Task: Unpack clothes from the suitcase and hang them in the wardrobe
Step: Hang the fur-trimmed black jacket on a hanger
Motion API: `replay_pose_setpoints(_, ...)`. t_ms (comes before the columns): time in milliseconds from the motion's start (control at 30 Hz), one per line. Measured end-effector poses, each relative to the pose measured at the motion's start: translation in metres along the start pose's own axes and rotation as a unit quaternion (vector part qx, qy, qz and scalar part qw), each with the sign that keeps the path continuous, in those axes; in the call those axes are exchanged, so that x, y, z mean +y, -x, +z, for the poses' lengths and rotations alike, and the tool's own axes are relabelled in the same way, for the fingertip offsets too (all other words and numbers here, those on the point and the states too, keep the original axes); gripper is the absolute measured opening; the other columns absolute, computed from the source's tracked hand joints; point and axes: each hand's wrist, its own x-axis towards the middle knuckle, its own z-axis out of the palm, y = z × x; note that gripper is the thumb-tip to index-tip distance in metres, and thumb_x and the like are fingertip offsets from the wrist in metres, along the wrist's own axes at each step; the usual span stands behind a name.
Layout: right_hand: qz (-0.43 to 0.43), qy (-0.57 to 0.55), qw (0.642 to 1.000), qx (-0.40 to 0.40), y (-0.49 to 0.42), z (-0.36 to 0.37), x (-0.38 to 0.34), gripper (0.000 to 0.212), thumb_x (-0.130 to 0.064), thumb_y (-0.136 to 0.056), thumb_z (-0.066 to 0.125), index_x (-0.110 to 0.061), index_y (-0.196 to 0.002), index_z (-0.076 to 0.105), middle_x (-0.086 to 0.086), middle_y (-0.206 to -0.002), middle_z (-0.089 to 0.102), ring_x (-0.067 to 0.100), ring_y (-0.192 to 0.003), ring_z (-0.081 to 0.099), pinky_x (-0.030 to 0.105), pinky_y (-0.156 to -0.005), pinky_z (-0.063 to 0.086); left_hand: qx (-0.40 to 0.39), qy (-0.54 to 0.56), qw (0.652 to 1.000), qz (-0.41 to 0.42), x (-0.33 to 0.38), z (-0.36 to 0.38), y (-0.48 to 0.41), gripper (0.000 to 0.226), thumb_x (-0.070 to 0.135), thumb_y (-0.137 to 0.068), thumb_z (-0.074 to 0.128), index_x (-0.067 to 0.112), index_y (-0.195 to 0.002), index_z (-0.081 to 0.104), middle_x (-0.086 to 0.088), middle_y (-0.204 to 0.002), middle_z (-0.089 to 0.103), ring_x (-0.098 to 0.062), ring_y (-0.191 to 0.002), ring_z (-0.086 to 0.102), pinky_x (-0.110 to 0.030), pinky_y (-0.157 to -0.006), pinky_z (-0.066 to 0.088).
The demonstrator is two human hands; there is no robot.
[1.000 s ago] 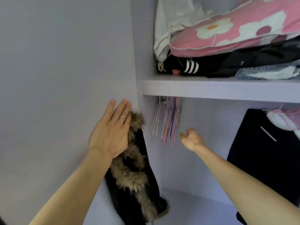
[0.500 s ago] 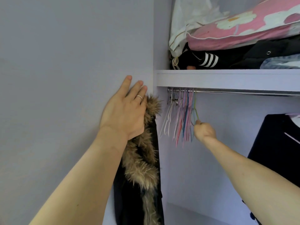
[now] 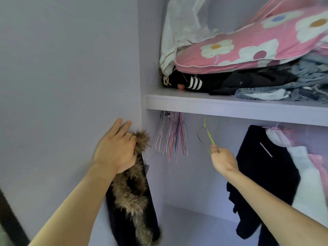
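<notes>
The wardrobe (image 3: pixel 152 50) is standing open, its shelf (image 3: pixel 230 105) carrying folded clothes. The fur-trimmed coat (image 3: pixel 131 192) is hanging against the wardrobe's left edge, the left hand (image 3: pixel 115 151) gripping its collar. The right hand (image 3: pixel 223 160) is pinching a green hanger (image 3: pixel 210 135) just right of the bunched hangers (image 3: pixel 174 137).

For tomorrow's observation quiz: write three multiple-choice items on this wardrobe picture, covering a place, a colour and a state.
1. Where do the spare hangers hang? A under the left end of the shelf; B on the shelf; C on a door hook.
2. What colour is the hanger in the right hand? A pink; B yellow-green; C black.
3. What is the left hand doing? A gripping the fur-trimmed coat; B hanging empty; C lying flat on the shelf.
Answers: 1 A, they dangle just below it; 2 B, the pinched wire is yellow-green; 3 A, it clutches the fur trim.
</notes>
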Motion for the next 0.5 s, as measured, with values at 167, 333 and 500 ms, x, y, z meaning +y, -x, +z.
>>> replay_pose_setpoints(167,0.008,-0.078,0.994,-0.074,0.065,-0.085,0.008,0.05,-0.043,-0.103,0.037,-0.017,-0.061,0.031,-0.004,-0.055,0.035,0.019,-0.055,0.034,0.031,-0.059,0.028,-0.107,0.445,0.856,-0.239,0.039,-0.044,-0.002,0.022,0.025,-0.098,0.041,0.011,-0.09,0.055,-0.018,-0.099,0.067,-0.038,-0.109,0.058,-0.041,-0.102,0.035)
replay_pose_setpoints(333,0.088,-0.191,0.969,-0.132,0.144,-0.148,0.035,0.05,-0.041,-0.102,0.045,-0.021,-0.059,0.028,-0.014,-0.046,0.027,0.008,-0.042,0.022,0.022,-0.05,0.02,-0.201,0.721,0.601,-0.281,0.128,-0.076,0.02,0.015,0.018,-0.1,0.047,0.016,-0.102,0.062,-0.01,-0.102,0.064,-0.026,-0.095,0.058,-0.034,-0.085,0.042)
replay_pose_setpoints(500,0.095,-0.311,0.926,-0.192,0.205,-0.168,0.057,0.054,-0.037,-0.103,0.045,-0.022,-0.056,0.023,-0.003,-0.058,0.014,0.016,-0.053,0.009,0.027,-0.05,0.013,-0.309,0.781,0.483,-0.247,0.195,-0.076,0.058,0.044,0.052,-0.093,0.059,0.027,-0.13,0.058,0.005,-0.118,0.068,-0.019,-0.112,0.063,-0.037,-0.106,0.044)
